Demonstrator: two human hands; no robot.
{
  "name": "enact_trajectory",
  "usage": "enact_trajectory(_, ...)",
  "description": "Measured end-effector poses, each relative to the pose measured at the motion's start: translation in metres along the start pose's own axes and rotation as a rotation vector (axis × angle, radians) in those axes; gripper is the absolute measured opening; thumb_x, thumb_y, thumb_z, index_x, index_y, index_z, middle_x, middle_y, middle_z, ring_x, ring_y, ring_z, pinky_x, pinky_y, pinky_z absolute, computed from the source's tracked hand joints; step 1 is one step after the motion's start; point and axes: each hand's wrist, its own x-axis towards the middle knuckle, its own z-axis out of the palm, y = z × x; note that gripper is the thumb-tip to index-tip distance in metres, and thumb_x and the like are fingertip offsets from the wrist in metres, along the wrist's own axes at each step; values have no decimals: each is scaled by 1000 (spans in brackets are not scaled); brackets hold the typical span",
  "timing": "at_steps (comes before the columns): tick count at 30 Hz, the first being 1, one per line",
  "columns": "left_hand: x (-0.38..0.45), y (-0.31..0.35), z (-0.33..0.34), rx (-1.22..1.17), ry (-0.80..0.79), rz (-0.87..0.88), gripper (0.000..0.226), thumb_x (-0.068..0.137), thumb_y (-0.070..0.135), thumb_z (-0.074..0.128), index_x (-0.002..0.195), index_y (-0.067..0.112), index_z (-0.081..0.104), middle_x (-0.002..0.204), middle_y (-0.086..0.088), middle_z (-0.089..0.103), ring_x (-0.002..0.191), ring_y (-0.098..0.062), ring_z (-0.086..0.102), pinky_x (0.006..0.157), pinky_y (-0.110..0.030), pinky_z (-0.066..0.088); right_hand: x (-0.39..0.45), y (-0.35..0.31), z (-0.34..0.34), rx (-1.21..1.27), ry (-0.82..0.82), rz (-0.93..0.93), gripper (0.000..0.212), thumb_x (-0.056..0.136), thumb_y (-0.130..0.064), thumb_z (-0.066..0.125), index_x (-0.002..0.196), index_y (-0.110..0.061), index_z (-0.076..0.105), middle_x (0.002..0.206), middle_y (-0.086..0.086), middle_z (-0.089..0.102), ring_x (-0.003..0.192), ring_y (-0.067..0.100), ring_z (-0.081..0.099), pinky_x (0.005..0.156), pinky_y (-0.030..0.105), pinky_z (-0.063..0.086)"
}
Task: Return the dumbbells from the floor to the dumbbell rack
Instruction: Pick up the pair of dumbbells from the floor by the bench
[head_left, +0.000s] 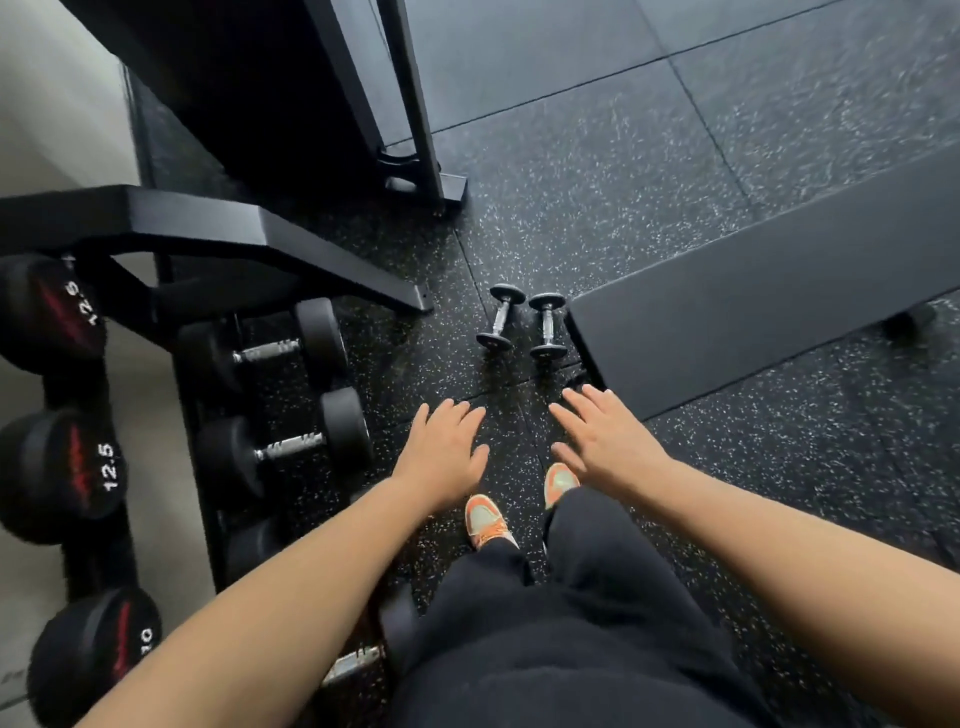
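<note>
Two small black dumbbells with chrome handles lie side by side on the speckled floor, the left one (500, 316) and the right one (547, 325), just left of a bench's end. My left hand (445, 453) and my right hand (602, 439) are stretched forward, palms down, fingers apart, holding nothing, a short way short of the pair. The black dumbbell rack (171, 223) stands at the left, with larger dumbbells on its lower tier (270, 353) and heads marked 12.5 (62, 467) on its upper tier.
A flat black bench pad (753, 306) runs off to the right of the small dumbbells. A black machine frame with a foot (431, 182) stands behind. My orange shoes (485, 519) and black trousers are below the hands. A pale wall lies at far left.
</note>
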Motion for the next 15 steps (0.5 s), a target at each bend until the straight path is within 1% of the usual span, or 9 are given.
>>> enact_trajectory(4, 61, -6, -8, -6, -34, 33, 59, 94, 41, 40, 148, 17, 34, 153, -6, 38, 144, -25, 24, 119, -51, 9, 51, 27, -5, 40, -35, 1, 62, 95, -50, 37, 145, -14, 40, 151, 15, 39, 139, 36, 30, 114, 51, 22)
enact_trajectory(7, 108, -10, -11, 12, -80, 42, 59, 94, 41, 39, 148, 16, 34, 153, -7, 38, 144, -26, 24, 119, -51, 9, 92, 50, -6, 71, -73, -31, 62, 95, -48, 40, 146, -13, 37, 153, 15, 37, 141, 34, 26, 116, 49, 17)
enact_trajectory(10, 157, -15, -12, 19, -94, 48, 59, 94, 40, 40, 147, 15, 36, 151, -8, 40, 143, -28, 26, 118, -52, 11, 133, 74, -3, 90, -128, -46, 63, 96, -49, 37, 149, -15, 33, 156, 14, 31, 143, 34, 22, 117, 48, 12)
enact_trajectory(15, 241, -35, 1, 24, -141, 16, 58, 94, 38, 41, 146, 14, 36, 151, -10, 41, 142, -28, 27, 117, -51, 13, 207, 113, 18, 142, -187, -26, 62, 97, -48, 36, 149, -15, 31, 157, 14, 29, 145, 34, 19, 118, 47, 12)
